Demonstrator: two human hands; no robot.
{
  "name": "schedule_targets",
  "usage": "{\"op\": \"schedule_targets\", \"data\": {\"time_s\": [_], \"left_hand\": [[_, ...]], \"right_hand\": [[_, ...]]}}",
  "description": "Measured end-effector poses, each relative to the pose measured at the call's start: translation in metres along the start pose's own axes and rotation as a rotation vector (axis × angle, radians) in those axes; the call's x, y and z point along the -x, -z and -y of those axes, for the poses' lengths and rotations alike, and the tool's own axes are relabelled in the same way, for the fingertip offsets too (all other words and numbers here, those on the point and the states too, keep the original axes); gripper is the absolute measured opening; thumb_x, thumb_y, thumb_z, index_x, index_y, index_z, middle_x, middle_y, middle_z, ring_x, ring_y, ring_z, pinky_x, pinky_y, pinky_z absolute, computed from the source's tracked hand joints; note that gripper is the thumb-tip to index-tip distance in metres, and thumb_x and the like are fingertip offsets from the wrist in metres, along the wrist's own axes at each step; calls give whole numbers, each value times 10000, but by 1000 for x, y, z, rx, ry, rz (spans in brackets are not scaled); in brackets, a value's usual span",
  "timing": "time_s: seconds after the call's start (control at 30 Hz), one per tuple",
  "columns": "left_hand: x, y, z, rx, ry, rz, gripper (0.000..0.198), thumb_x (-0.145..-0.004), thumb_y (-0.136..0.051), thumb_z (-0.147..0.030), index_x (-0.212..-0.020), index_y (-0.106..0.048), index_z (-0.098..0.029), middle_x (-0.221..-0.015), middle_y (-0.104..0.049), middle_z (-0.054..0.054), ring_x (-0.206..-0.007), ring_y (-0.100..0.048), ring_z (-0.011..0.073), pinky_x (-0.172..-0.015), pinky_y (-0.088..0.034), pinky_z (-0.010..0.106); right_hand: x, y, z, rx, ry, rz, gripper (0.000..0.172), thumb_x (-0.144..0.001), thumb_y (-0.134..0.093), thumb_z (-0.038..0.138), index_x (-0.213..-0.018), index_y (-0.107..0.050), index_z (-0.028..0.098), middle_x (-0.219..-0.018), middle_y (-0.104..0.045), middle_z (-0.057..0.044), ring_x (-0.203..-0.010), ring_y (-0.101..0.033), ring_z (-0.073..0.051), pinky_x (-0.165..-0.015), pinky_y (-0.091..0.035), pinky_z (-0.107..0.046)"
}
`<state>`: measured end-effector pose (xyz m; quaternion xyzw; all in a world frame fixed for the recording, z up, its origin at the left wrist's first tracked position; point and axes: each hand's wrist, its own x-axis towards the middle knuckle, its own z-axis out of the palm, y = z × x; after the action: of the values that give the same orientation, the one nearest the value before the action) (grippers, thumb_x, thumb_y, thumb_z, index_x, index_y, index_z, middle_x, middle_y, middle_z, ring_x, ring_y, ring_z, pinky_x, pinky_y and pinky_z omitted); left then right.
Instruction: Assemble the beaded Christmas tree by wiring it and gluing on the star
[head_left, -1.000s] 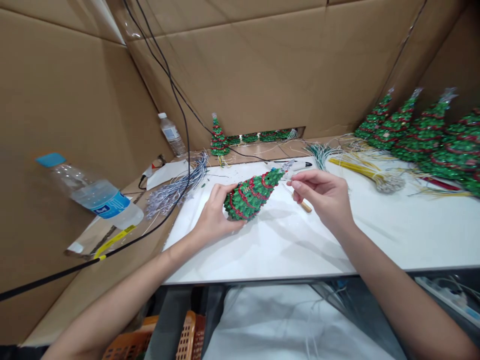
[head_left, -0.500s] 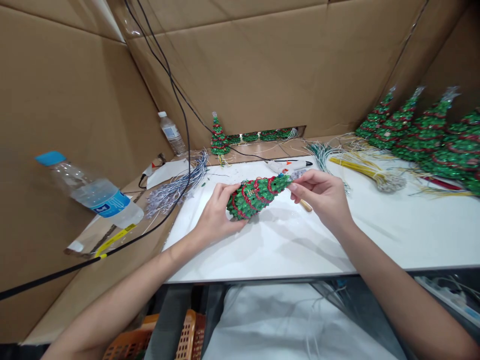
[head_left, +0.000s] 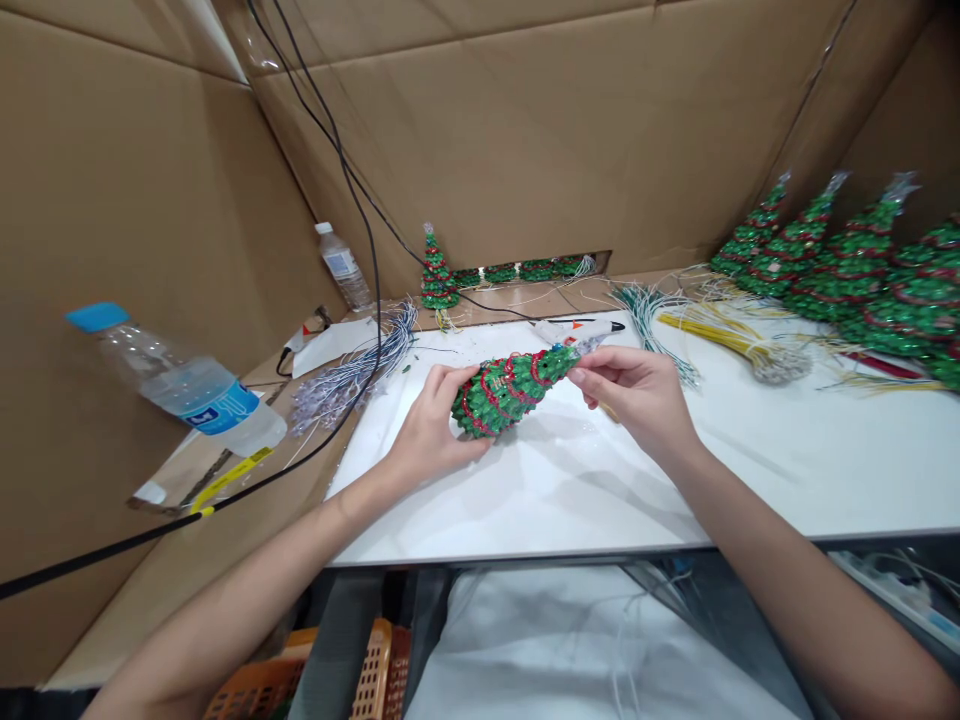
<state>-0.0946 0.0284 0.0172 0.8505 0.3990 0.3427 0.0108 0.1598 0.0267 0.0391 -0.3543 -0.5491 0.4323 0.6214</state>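
A small green tree [head_left: 506, 392] with red garlands lies tilted over the white board [head_left: 555, 510], its tip to the right. Around its wide base is my left hand [head_left: 431, 425], thumb below and fingers above. My right hand [head_left: 634, 395] pinches at the tree's tip, just under a clear star-like topper [head_left: 589, 344]. The fingertips partly hide the spot they touch. A glue gun [head_left: 581, 330] with a dark nozzle lies behind the tip.
Several finished trees [head_left: 855, 255] stand at the right, one small tree [head_left: 436, 270] at the back. Wire bundles [head_left: 720, 345] lie behind my right hand, more wires [head_left: 349, 365] at the left. Two bottles [head_left: 214, 395] and a black cable [head_left: 300, 462] are on the left. Cardboard walls surround the board.
My right hand has shifted slightly left and down along the tip, and the clear topper now shows more above its fingers. My left hand keeps its hold on the base.
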Motion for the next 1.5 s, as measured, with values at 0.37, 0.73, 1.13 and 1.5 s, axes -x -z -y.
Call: {"op": "schedule_targets", "data": {"time_s": [0.37, 0.73, 1.13, 1.5], "left_hand": [[-1, 0, 1, 7, -7, 6, 797, -654, -804, -160, -1355, -423, -166, -1154, -492, 88, -1072, -530, 250, -905, -491, 355], [-1, -1, 3, -2, -32, 16, 809, -652, -812, -166, -1355, -413, -186, -1154, -501, 90, -1071, -528, 255, -902, -489, 365], [-1, 0, 0, 0, -45, 24, 776, -672, -772, -157, -1356, -408, -210, -1196, -501, 95, -1102, -536, 263, -923, -496, 375], [-1, 1, -1, 73, 38, 26, 766, -623, -796, -176, -1303, -445, -211, -1171, -536, 89, -1096, -553, 276, -921, -496, 405]], "right_hand": [[-1, 3, -5, 44, 32, 11, 201, -651, -823, 316, -720, -729, 152, -537, -587, 8, -423, -481, -68, -348, -308, -183], [0, 1, -2, 75, 143, 80, 195, -671, -809, 345, -681, -725, 169, -663, -651, -22, -480, -509, -70, -414, -420, -206], [0, 1, -6, 58, 124, 45, 242, -647, -830, 356, -658, -692, 158, -735, -653, -33, -477, -524, -66, -400, -437, -204], [2, 4, -3, 84, 146, 86, 158, -700, -796, 318, -739, -741, 174, -750, -677, -36, -497, -528, -73, -417, -436, -214]]}}
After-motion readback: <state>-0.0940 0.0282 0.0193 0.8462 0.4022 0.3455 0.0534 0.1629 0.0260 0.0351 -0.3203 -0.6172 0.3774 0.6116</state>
